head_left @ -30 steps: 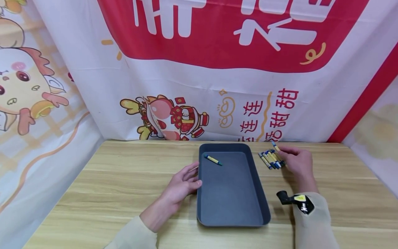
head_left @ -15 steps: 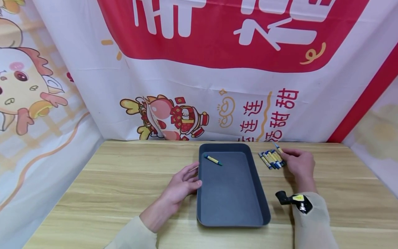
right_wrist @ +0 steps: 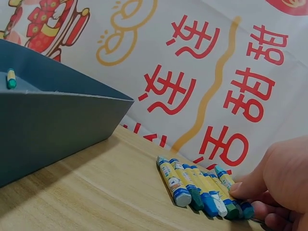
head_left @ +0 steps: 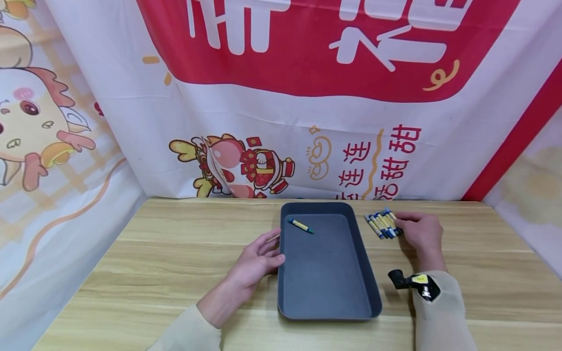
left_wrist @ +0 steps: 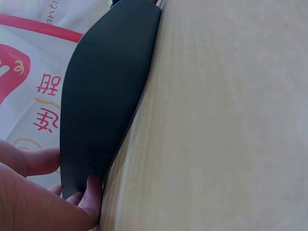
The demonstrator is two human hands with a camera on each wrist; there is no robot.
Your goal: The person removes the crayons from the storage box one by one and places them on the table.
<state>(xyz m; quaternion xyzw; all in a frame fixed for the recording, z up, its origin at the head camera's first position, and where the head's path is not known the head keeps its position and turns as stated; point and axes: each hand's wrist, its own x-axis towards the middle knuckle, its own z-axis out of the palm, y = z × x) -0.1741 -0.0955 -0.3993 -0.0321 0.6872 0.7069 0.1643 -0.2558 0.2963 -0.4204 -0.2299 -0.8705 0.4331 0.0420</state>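
Observation:
In the head view a dark grey rectangular tray stands on the table, with one green-tipped crayon lying near its far left corner. My left hand touches the tray's left side, thumb at the rim and relaxed fingers against the outer wall. To the right of the tray, several yellow-wrapped crayons lie side by side in a row. My right hand pinches a light-blue-tipped crayon at the row's right end; its lower part is hidden by the thumb.
The wooden table extends on both sides of the tray. A printed white and red cloth hangs right behind the table's back edge. A black camera mount sits on the right sleeve.
My right hand has brought the light-blue-tipped crayon down and slightly toward me, in line with the row's right end. The left hand and the tray have stayed put.

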